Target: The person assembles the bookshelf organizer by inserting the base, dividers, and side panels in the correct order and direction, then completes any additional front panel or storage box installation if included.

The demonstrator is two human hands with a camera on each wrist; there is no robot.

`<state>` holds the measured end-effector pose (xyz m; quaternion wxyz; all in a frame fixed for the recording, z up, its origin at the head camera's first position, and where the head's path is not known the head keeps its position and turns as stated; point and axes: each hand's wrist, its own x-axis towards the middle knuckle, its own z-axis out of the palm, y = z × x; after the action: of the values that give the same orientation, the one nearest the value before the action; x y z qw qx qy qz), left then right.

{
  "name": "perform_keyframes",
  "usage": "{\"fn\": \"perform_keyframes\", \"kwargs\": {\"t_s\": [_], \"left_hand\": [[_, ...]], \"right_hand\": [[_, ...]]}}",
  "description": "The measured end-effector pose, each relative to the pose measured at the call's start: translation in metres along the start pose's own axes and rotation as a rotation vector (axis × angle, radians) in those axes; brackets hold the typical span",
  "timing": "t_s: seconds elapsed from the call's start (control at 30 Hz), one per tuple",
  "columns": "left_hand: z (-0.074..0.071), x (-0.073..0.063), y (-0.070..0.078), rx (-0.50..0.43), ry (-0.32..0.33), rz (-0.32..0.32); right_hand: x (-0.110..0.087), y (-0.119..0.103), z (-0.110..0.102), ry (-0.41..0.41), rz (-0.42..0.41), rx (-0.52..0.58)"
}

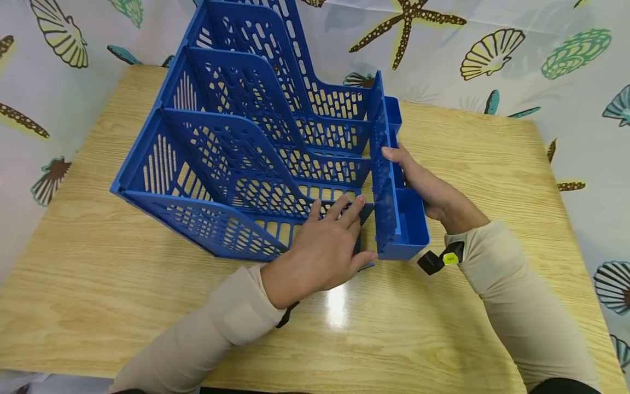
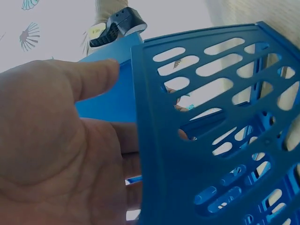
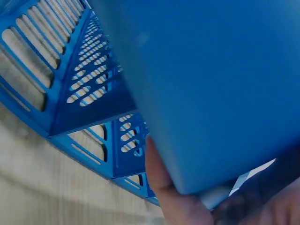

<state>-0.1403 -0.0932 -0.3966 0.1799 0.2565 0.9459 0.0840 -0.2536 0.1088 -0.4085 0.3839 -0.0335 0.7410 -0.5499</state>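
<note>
A blue magazine file rack [image 1: 263, 145] with slotted dividers stands on the table, its tall side to the left. At its right end, a long blue front panel [image 1: 385, 202] carries small bins [image 1: 415, 219] on its outer face. My right hand [image 1: 433, 191] grips this panel from the right, thumb over its top edge and the other fingers hidden. A gap shows between panel and rack at the near end. My left hand [image 1: 327, 246] lies with extended fingers over the low front of the nearest side wall [image 2: 159, 154], its thumb close to the panel.
The rack stands on a light wood-grain table [image 1: 492, 158]. Behind it hangs a white cloth [image 1: 443, 60] printed with shells and starfish. A small black device with a yellow label [image 1: 450, 257] sits at the right wrist.
</note>
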Motion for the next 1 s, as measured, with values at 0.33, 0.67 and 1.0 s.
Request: {"fn": "perform_keyframes", "kwargs": {"t_s": [0.33, 0.67, 1.0], "left_hand": [[0.007, -0.005, -0.006, 0.015, 0.029, 0.079], [0.014, -0.010, -0.008, 0.193, 0.065, 0.152], [0.021, -0.011, -0.006, 0.297, 0.228, 0.142]], "right_hand": [[0.003, 0.014, 0.011, 0.059, -0.050, 0.011], [0.001, 0.008, 0.009, 0.061, 0.003, 0.004], [0.000, -0.001, 0.008, 0.044, 0.027, 0.010]]}}
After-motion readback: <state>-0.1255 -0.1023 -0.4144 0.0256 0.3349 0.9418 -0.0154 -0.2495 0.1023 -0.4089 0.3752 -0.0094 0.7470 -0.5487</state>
